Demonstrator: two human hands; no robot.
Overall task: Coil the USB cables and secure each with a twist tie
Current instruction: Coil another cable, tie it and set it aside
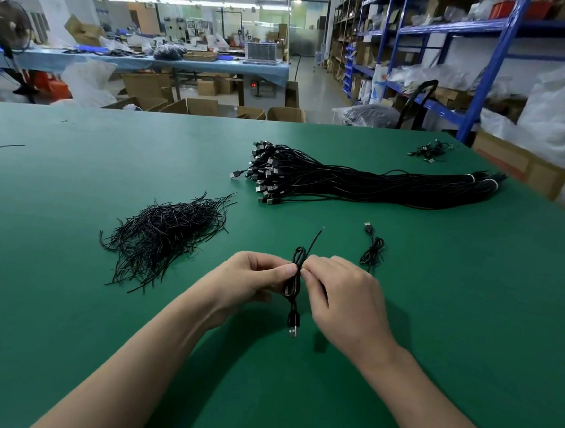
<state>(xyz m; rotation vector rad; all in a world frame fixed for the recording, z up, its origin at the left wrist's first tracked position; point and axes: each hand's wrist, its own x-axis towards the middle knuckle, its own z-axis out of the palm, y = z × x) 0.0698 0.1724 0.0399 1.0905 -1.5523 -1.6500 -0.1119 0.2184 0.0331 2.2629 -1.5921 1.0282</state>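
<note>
**Tie going onto a coiled cable, mid-surface**

The green surface [68,299] carries everything within easy reach. The big bundle of loose cables [360,182] lies far right, plugs pointing towards the person, probably so that one can be pulled out at a time. The pile of twist ties [166,232] sits to the left, near the left hand [246,278].

Both forearms come in low and meet in the middle. The left hand pinches the waist of the coiled cable [292,288] between thumb and curled fingers, holding the loops together. The right hand [346,291] comes from the other side, fingertips pinched at the same spot, a narrow grip that suits twisting a tie.

A finished coil [372,250] lies just beyond the right hand, set aside out of the way.

The held coil's plug [293,321] hangs down, close to the surface. A thin black strand [314,239] sticks up from the pinch; it may be the tie's free end or the cable's tail, too fine to tell.
</note>
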